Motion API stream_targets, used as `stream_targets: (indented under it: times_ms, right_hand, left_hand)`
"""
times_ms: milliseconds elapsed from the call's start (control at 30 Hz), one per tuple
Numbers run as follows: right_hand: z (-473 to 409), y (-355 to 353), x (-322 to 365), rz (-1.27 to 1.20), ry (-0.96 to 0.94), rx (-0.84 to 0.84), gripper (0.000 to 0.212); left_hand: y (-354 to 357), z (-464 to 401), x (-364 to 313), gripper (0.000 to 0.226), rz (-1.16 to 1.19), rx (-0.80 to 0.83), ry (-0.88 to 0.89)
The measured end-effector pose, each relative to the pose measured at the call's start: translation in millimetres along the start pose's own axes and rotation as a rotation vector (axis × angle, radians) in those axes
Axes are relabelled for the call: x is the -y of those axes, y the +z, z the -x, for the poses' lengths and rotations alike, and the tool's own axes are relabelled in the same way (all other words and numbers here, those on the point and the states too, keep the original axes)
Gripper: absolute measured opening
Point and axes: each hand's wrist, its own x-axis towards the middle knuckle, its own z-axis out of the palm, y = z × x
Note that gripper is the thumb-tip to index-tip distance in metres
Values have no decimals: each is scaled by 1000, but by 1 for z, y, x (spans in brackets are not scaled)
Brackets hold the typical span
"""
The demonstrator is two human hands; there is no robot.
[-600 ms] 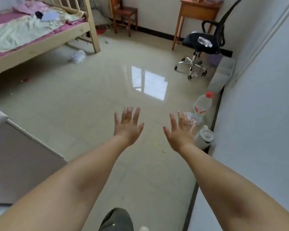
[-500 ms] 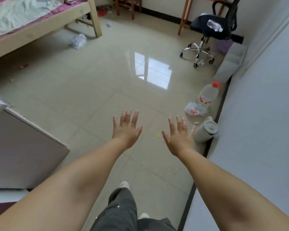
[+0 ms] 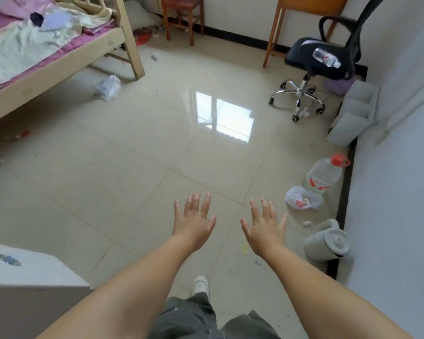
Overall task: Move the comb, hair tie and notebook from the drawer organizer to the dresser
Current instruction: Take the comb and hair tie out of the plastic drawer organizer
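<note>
Bare left hand (image 3: 194,222) splayed, empty | right hand (image 3: 264,227) splayed, empty | both above tiled floor (image 3: 132,167)

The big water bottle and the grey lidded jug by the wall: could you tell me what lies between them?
Head view: a crumpled plastic bag lies between water bottle and jug.

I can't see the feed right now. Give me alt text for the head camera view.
Both bare hands, left hand and right hand, are stretched forward, open and empty over a glossy beige tiled floor. A grey lidded bucket and clear red-capped plastic water jug sit by the right wall; comb, hair tie and notebook are not visible.
</note>
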Motion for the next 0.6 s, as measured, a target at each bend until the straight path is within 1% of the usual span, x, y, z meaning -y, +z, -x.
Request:
stream_targets:
  times_ms: [133, 200, 267, 333, 500, 600]
  right_hand:
    - [-80, -36, 0, -22, 44, -21, 63]
    - [-128, -52, -7, -29, 74, -26, 64]
    - [-181, -66, -18, -39, 103, -37, 64]
    - [-243, -84, -30, -32, 91, -50, 63]
    - [-402, -168, -61, -15, 72, -119, 62]
    - [-484, -221, -76, 36, 75, -117, 62]
  left_hand:
    - [-33, -98, -1, 65, 3, 1, 21]
    - [-45, -149, -8, 65, -6, 15, 59]
    - [-54, -205, -19, 65, -39, 28, 110]
    - [-64, -269, -31, 64, -50, 18, 140]
    - [-121, -426, -66, 64, -1, -42, 79]
    - [-159, -507, -83, 63, 32, -60, 65]
